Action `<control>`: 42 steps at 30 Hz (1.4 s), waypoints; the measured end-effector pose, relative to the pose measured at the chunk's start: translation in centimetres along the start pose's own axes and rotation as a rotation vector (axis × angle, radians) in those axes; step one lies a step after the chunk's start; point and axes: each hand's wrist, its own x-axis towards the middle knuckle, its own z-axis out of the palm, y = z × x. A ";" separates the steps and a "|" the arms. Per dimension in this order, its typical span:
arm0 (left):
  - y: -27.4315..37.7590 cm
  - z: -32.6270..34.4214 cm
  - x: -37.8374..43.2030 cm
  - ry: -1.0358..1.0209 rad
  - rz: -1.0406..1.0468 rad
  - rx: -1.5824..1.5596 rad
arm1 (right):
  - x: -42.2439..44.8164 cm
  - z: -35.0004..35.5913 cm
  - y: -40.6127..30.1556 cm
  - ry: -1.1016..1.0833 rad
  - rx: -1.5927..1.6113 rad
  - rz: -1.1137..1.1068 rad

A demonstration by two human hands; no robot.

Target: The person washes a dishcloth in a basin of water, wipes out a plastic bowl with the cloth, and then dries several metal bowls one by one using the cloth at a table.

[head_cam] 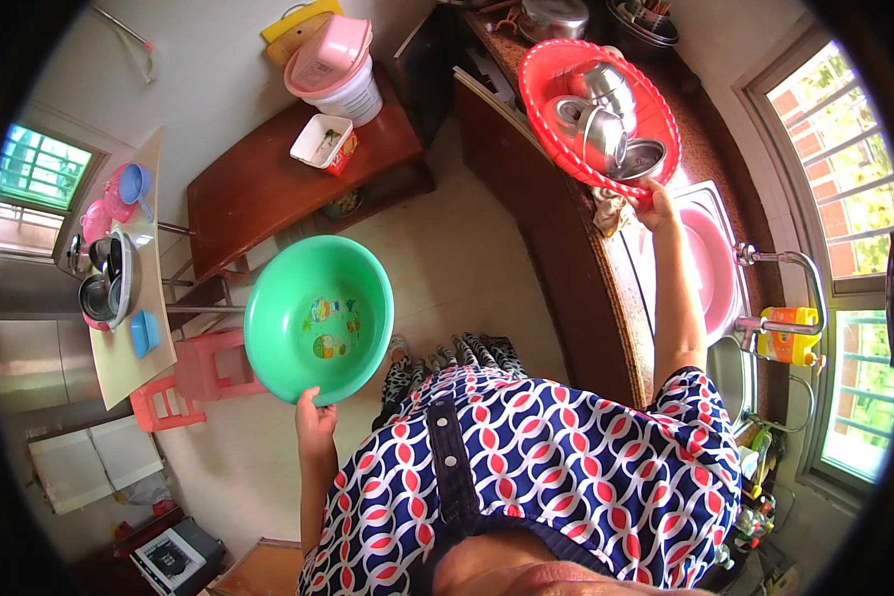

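My left hand (pixel 317 417) grips the rim of a green plastic basin (pixel 268 320), held out over the floor. Nothing lies in the basin; a printed cartoon picture shows on its bottom. At the counter, my right hand (pixel 656 206) has hold of the near rim of a red plastic basket (pixel 551 141). Several stainless steel bowls (pixel 602 138) lie in the basket, some upside down. Whether the basket rests on the counter or is lifted cannot be told. A beige cloth (pixel 609 211) lies at the counter edge beside my right hand.
Right of me, a pink basin (pixel 704 261) sits in the sink (pixel 728 205) under a curved faucet (pixel 804 272). A brown wooden table (pixel 268 194) stands ahead, bearing a white tub (pixel 316 145) and stacked buckets (pixel 350 97). Pink and red plastic stools (pixel 208 361) are at the left.
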 end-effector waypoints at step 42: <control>4.9 -5.4 -19.5 1.114 0.388 -0.793 | -17.7 48.7 26.4 -0.932 -0.517 0.753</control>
